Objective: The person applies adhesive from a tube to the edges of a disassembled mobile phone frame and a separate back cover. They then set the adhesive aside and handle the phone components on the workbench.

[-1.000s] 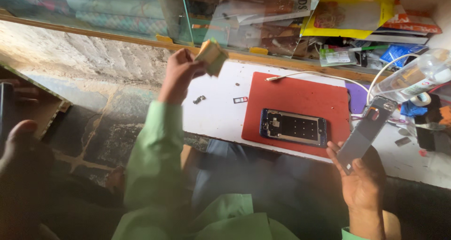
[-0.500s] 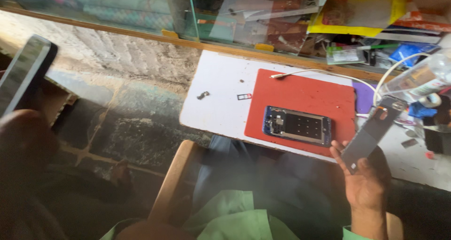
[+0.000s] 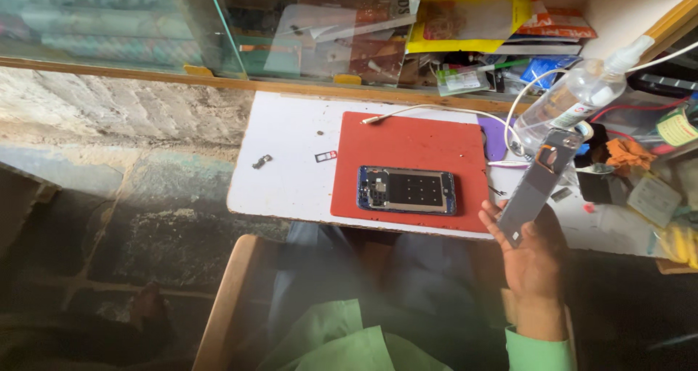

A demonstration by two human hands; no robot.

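Right hand [image 3: 534, 258] grip grasping grey phone panel [image 3: 538, 186], left hand out of frame, opened phone [image 3: 407, 190] on red mat [image 3: 407, 149]

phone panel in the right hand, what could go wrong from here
1. The right hand grips the thin phone panel only at its lower end, over the table edge; it could slip and fall to the floor.
2. The opened phone lies with its insides exposed near the front edge of the red mat; a sleeve might knock it off.
3. The small loose parts on the white table may easily get brushed away.
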